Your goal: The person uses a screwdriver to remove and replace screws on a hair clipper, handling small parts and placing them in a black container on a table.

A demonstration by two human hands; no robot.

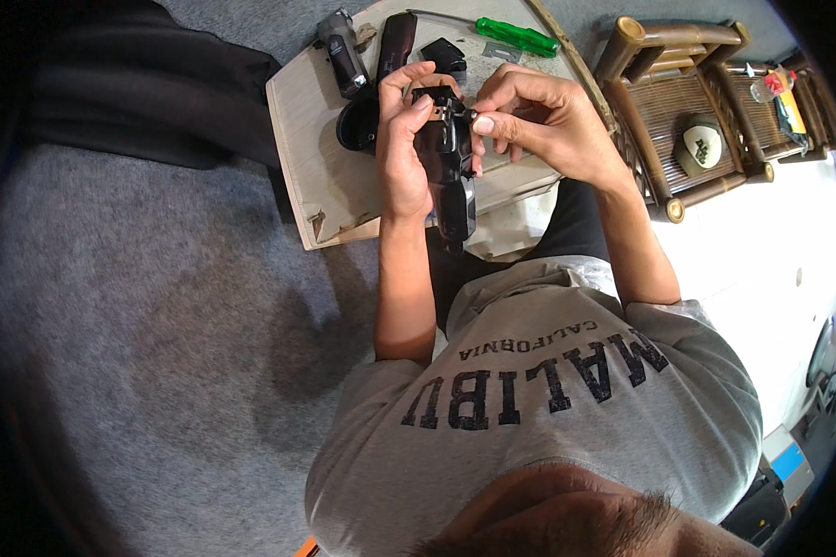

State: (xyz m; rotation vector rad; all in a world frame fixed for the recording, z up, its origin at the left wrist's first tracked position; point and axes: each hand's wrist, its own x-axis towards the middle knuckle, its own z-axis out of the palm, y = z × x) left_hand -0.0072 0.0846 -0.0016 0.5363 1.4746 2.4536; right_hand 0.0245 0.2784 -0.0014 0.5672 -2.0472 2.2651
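Observation:
My left hand (404, 153) is wrapped around the upper part of a black elongated plastic device (455, 200), holding it upright over the near edge of a small table (330, 200). Its exact kind does not show. At the device's right side, my right hand (539, 121) has thumb and forefinger pinched together. Whatever they grip there is too small to make out. Just beyond my hands lie a dark maroon handle-like part (397, 45) and a small black plastic piece (444, 56). A round black part (356, 121) sits left of my left hand, partly covered by it.
A screwdriver with a green handle (518, 37) lies at the table's far side. A grey and black cylindrical device (344, 56) stands at the far left. To the right are bamboo chairs (664, 102), one with a white cap (702, 147). Dark cloth (139, 84) hangs at left.

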